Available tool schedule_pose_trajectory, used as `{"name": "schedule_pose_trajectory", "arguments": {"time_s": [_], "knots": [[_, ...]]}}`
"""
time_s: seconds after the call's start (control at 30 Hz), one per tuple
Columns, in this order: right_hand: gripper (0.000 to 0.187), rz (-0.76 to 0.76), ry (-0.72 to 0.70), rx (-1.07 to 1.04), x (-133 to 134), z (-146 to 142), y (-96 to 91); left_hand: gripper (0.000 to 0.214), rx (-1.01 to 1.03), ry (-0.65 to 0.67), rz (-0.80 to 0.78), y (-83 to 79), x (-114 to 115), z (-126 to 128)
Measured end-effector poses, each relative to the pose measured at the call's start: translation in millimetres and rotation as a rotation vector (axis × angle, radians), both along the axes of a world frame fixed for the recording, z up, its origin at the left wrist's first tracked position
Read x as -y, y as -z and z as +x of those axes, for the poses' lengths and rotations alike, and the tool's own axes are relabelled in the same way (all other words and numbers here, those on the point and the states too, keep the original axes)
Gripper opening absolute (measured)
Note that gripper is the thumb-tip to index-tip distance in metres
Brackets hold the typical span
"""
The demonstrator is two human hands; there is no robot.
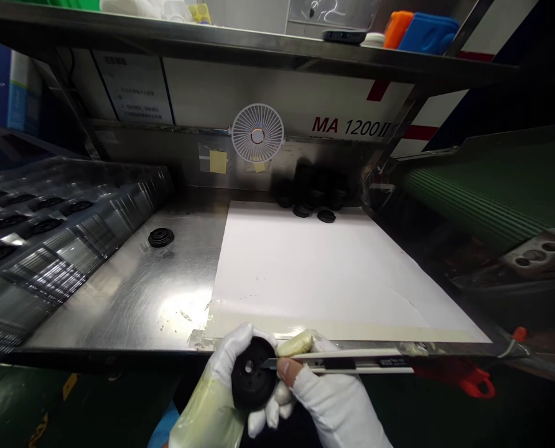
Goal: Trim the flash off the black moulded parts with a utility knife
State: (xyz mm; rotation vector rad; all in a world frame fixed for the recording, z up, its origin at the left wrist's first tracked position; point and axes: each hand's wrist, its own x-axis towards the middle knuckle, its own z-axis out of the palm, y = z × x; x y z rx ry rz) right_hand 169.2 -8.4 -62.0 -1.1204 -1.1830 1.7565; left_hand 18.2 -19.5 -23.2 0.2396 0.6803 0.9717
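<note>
My left hand (228, 361), in a white glove, grips a round black part (244, 393) by its rim, with its flat face and small centre hole turned toward me. In my right hand (326, 392), gloved with the thumb tip bare, is a slim craft knife (356, 362). Its blade tip rests at or just over the face of the black part, near the centre hole; whether it touches I cannot tell. Both hands are in front of the table's near edge. Yellowish covering wraps one finger of the right hand and the left glove's cuff.
White paper (305, 267) is taped onto the metal table (132, 305). One black ringed part (160, 237) lies left of it. Dark parts (317, 183) are heaped at the back. Stacked clear trays (72, 249) stand left. A fan (257, 134) hangs under the shelf (240, 40). Red-handled scissors (476, 381) hang right.
</note>
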Motion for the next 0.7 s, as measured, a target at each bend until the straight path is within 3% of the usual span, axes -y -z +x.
{"name": "schedule_pose_trajectory", "arguments": {"time_s": [0.53,0.7], "knots": [[0.024,-0.049,0.067,-0.028,5.8,-12.2,-25.4,0.042,-0.001,-0.007,-0.022,2.6,-0.7,-0.7],[0.031,-0.138,0.061,-0.075,5.2,-18.6,-38.8,0.043,-0.009,0.0,0.014,7.1,-1.0,-0.5]]}}
